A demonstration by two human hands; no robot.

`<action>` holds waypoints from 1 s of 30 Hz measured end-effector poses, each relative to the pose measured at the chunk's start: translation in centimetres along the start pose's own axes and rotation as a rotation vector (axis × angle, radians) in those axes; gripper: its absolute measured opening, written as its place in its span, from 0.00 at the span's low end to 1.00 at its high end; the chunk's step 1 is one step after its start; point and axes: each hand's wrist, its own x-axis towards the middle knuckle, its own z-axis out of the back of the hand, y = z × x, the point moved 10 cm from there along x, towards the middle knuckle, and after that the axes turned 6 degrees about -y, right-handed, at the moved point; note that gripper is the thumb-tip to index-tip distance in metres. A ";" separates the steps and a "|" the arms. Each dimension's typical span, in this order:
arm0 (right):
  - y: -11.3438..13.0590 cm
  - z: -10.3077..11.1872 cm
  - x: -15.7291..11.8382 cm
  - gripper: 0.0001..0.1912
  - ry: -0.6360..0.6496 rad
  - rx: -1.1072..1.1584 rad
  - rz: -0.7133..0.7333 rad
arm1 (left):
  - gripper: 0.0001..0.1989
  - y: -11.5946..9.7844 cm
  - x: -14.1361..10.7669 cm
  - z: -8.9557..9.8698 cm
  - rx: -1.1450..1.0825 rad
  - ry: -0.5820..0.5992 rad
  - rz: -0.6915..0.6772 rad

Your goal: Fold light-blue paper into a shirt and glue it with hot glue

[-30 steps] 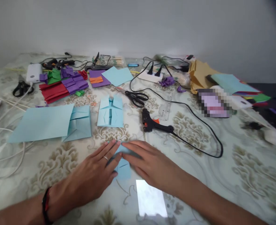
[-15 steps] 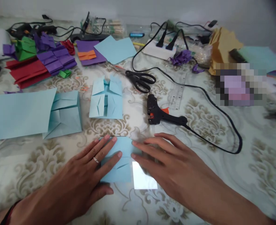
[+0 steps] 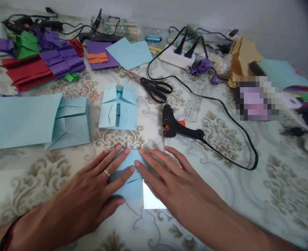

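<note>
A folded light-blue paper (image 3: 130,186) lies on the patterned tablecloth, with creases across its middle. My left hand (image 3: 99,177), a ring on one finger, rests spread and flat over its left side. The fingers of my right hand (image 3: 167,174) lie stretched out on its upper right part, covering that corner. Just beyond is a second folded blue paper (image 3: 126,120) with raised flaps. To the left stand a folded blue paper piece (image 3: 75,129) and a flat blue sheet (image 3: 20,120) overlapping it. A bright white rectangle (image 3: 152,198) shows partly under my right hand.
A black glue gun (image 3: 173,122) lies beyond my right hand, its cord (image 3: 237,120) looping right. Behind are scissors (image 3: 156,89), a clear ruler (image 3: 195,104) and a white power strip (image 3: 176,57). Coloured folded papers (image 3: 62,61) pile at the back left.
My right hand has slid left over the folded paper, its fingertips now closer to my left hand. My left hand stays flat on the paper. The whole view has shifted slightly.
</note>
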 end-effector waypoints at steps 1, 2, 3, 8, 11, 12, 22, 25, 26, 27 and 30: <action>0.3 0.1 -0.2 0.30 -0.002 -0.023 0.009 | 0.30 0.0 0.0 -0.1 0.002 0.008 0.003; 0.6 0.2 -0.5 0.30 -0.002 -0.053 0.019 | 0.30 -0.1 0.0 -0.1 0.007 0.019 0.004; 0.9 0.4 -0.7 0.29 -0.003 -0.084 0.028 | 0.31 -0.1 0.0 -0.2 0.011 0.030 0.002; 1.3 1.7 -0.8 0.14 -0.033 -0.149 0.035 | 0.31 -0.1 0.0 -0.1 0.006 0.044 0.005; 0.5 3.3 -0.4 0.11 -0.155 -0.084 0.003 | 0.32 0.0 0.2 0.5 -0.011 0.029 -0.018; 0.1 3.9 -0.2 0.12 -0.204 -0.043 -0.017 | 0.34 0.1 0.2 0.6 -0.027 0.037 -0.032; -0.6 3.5 0.6 0.10 -0.261 0.172 0.019 | 0.32 -1.3 0.1 1.1 -0.207 0.053 -0.239; -0.8 2.8 0.7 0.11 -0.217 0.157 0.010 | 0.32 -1.2 0.0 0.9 -0.181 0.062 -0.214; -0.8 2.8 0.6 0.11 -0.215 0.152 0.011 | 0.32 -1.4 0.0 0.8 -0.178 0.076 -0.220; -0.8 2.9 0.6 0.11 -0.216 0.148 0.015 | 0.32 -1.7 -0.1 0.7 -0.181 0.093 -0.235; -0.4 3.3 0.3 0.12 -0.225 0.122 0.033 | 0.30 -2.7 -0.4 0.6 -0.218 0.128 -0.289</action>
